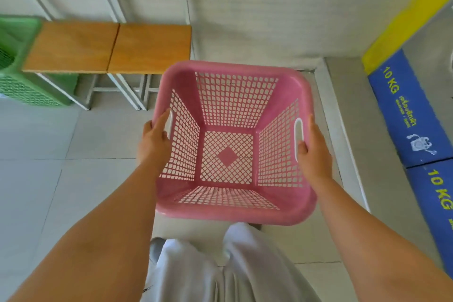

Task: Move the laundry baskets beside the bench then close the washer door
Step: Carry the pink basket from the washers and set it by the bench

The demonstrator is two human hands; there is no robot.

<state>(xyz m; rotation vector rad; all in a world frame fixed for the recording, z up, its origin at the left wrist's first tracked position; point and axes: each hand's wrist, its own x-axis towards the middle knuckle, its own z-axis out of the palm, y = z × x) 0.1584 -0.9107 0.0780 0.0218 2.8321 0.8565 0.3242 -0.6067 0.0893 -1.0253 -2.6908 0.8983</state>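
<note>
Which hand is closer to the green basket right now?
Left. The left hand grips the pink basket on the side facing the green basket; the right hand holds the far side, near the blue washers.

The scene was brightly and evenly lit by soft, diffuse light, with only faint shadows under the bench (107, 46) and no strong glare. Wide-angle distortion bent straight lines near the edges. Detail looked slightly soft overall, most of all at the corners.
</note>
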